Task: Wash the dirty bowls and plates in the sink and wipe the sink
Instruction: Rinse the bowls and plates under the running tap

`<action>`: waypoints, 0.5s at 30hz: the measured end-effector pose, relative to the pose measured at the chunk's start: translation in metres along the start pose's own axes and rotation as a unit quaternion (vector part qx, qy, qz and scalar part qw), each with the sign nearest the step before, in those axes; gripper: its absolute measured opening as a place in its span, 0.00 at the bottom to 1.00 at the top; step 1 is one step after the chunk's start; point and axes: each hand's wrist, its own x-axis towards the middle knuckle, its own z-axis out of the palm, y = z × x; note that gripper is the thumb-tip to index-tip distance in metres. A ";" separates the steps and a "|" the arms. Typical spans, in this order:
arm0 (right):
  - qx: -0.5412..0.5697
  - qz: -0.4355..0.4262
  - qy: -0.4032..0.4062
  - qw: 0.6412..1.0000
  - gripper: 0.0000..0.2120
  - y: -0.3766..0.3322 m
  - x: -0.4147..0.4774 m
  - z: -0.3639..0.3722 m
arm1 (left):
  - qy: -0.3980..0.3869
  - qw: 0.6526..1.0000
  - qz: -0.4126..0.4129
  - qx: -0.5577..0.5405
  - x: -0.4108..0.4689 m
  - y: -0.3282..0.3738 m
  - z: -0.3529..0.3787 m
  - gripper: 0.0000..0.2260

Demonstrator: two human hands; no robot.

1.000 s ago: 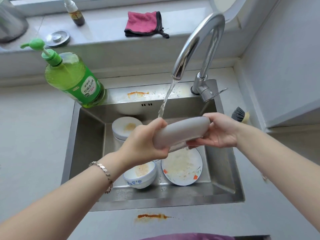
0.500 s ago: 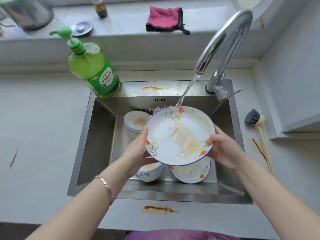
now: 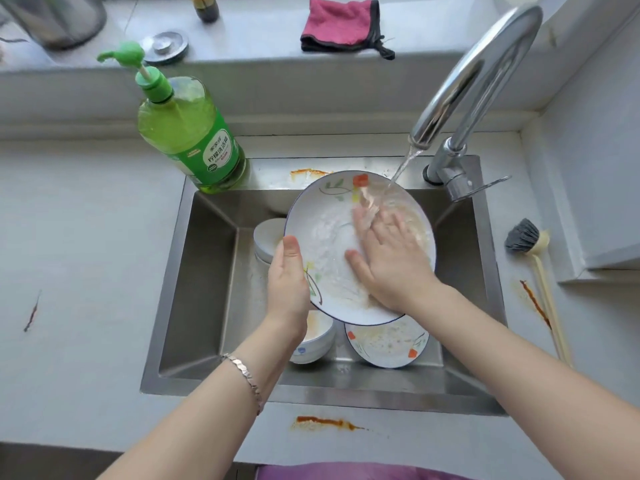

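White ceramic with a thin blue edge, the held plate point(image 3: 325, 233) is above the sink point(image 3: 207, 271), and its face is tilted toward me. My left hand point(image 3: 287, 282) grips the left rim: the thumb lies on the face, while the other fingers go behind it and I cannot see them. My right hand point(image 3: 391, 268) lies flat on the right half of the face, with the fingers straight and spread, holding nothing.

The water stream point(image 3: 403, 168) from the faucet point(image 3: 478, 71) lands on the upper right of this plate, just beyond the right fingertips point(image 3: 379, 223). I judge that the next move depends on this relation. The brownish film lies around the right hand, so that hand is the nearer to it. The left hand needs only to turn the rim to bring the dirt under the water. The plate is round, so it has no long axis.

I count 2 plates: the held plate and a second plate point(image 3: 384, 344) lying dirty on the sink floor. I am sure of 2 bowls: a stained bowl point(image 3: 315, 341) under the left wrist and a white bowl point(image 3: 268, 237) just behind the left thumb. A pale shape behind the far rim I cannot identify. There is also 1 soap bottle point(image 3: 187, 140), 1 pink cloth point(image 3: 339, 26) and 1 brush point(image 3: 523, 237), all well apart from both hands.
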 end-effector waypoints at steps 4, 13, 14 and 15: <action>0.023 -0.186 -0.037 0.982 0.31 -0.022 -0.001 0.004 | 0.014 1.000 0.022 -0.009 0.014 0.006 -0.002 0.14; 0.005 -0.108 -0.095 0.990 0.29 0.017 -0.007 0.002 | 0.043 0.988 0.084 0.126 0.013 0.011 -0.021 0.12; 0.021 -0.108 -0.114 0.987 0.27 0.012 -0.007 0.002 | 0.052 0.980 0.093 0.166 0.014 0.013 -0.021 0.12; 0.027 -0.108 -0.125 0.986 0.25 0.009 -0.010 0.001 | 0.055 0.971 0.103 0.210 0.015 0.017 -0.020 0.13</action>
